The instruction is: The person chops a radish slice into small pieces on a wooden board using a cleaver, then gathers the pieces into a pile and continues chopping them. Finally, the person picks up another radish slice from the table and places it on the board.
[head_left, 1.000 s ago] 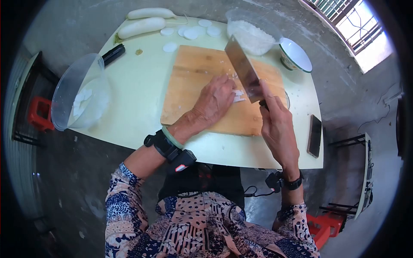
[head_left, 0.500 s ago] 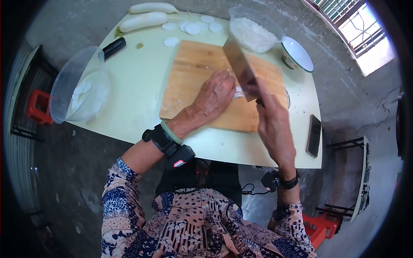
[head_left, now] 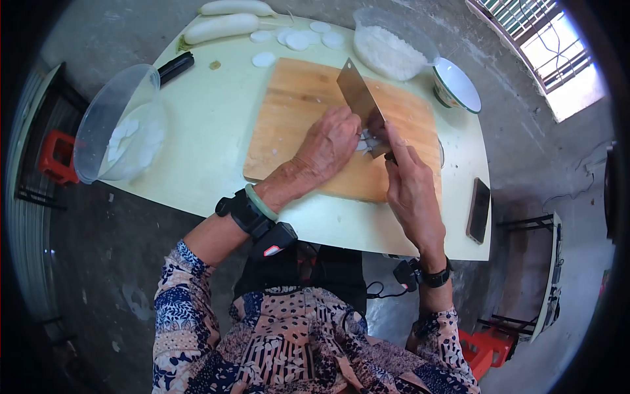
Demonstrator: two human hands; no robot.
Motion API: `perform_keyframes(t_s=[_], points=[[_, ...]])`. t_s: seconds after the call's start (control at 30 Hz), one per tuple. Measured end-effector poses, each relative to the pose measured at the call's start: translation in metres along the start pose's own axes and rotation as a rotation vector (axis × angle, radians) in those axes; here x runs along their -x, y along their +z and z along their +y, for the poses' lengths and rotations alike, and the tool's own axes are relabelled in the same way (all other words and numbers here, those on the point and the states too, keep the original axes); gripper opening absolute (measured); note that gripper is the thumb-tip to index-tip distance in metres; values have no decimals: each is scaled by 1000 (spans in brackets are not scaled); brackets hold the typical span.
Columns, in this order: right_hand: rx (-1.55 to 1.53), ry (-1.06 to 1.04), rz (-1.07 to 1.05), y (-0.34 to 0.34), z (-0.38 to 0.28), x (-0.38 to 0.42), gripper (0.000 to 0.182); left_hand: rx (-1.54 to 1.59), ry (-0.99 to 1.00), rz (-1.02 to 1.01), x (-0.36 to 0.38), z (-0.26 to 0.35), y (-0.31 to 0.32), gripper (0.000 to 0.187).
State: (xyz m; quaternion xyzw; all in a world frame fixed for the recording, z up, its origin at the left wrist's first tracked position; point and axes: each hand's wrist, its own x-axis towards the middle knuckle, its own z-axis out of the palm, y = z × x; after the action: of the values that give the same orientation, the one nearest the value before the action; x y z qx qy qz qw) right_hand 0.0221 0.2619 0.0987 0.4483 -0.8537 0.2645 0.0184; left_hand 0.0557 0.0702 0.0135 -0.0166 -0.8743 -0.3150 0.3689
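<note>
My right hand (head_left: 413, 190) is closed around the handle of a cleaver (head_left: 358, 95), its broad blade standing on edge over the wooden cutting board (head_left: 289, 98). Just left of the blade, my left hand (head_left: 330, 139) has its fingers curled down onto white radish pieces (head_left: 365, 142). Those pieces show between the fingertips and the blade, cut into small bits; the rest are hidden under the hand. Tiny white scraps dot the board.
Two whole white radishes (head_left: 222, 29) and several round slices (head_left: 297, 41) lie at the back. A clear bowl of shredded white radish (head_left: 387, 52) and an enamel bowl (head_left: 456, 85) stand back right. A clear bowl (head_left: 118, 125) sits left, a phone (head_left: 479, 210) right.
The cleaver blade and my right hand have shifted slightly left and lower. More cut radish bits show beside the blade. My left hand stays nearly in place.
</note>
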Motion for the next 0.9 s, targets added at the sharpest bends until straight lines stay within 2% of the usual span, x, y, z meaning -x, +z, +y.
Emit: perform_keyframes(t_s=[0.13,0.2,0.33,0.4,0.53,0.6,0.73,0.8,0.9], points=[[-26,12,-17,-7,-1,0,67,14,-12,17,1,3,0,10],[-34,-99,101,-9,-3,2,68,25,-46,26,1,4,-1,10],[-31,-38,66,-5,-4,3,68,7,-34,-3,2,2,0,10],[12,11,-23,-1,-2,1,68,-6,-13,11,1,0,1,10],[-25,-8,-31,-8,-4,-1,67,29,-50,7,1,2,-1,9],[-31,-62,55,-13,-11,0,67,60,-102,15,0,5,-5,9],[-28,11,59,-6,-14,2,62,3,-35,4,2,2,-3,8],[-2,98,-31,-1,-12,-1,63,-20,-7,16,1,0,-2,8],[-21,50,-33,-4,-9,-3,63,10,-31,2,1,2,-4,8]])
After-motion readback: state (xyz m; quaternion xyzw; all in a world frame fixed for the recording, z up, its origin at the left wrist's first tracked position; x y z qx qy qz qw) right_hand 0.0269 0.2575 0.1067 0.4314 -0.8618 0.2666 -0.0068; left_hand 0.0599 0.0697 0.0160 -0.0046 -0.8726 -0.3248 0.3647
